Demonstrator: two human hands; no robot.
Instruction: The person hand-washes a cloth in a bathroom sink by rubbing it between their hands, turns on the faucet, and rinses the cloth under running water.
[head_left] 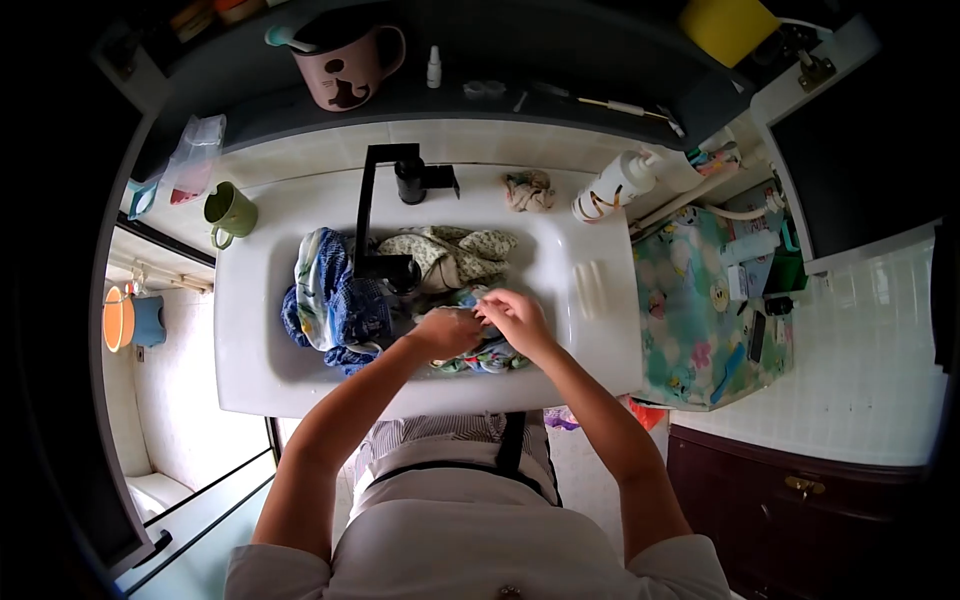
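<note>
Both my hands meet over the white sink (255, 385), above a wet multicoloured cloth (490, 357). My left hand (447, 332) is closed, with its fingers curled at the cloth. My right hand (515, 318) pinches something small and pale beside it, too small to name. Blue and white patterned cloth (360, 310) lies in the basin to the left, and a beige patterned cloth (450, 255) lies behind my hands. The black faucet (375, 220) reaches over the basin, its spout just left of my hands.
A green cup (230, 213) stands on the sink's left corner. At the back right are a crumpled cloth (529, 190) and a white bottle (615, 187). Above hangs a dark shelf (560, 70) with a pink mug (345, 68). A patterned cover (690, 300) lies to the right.
</note>
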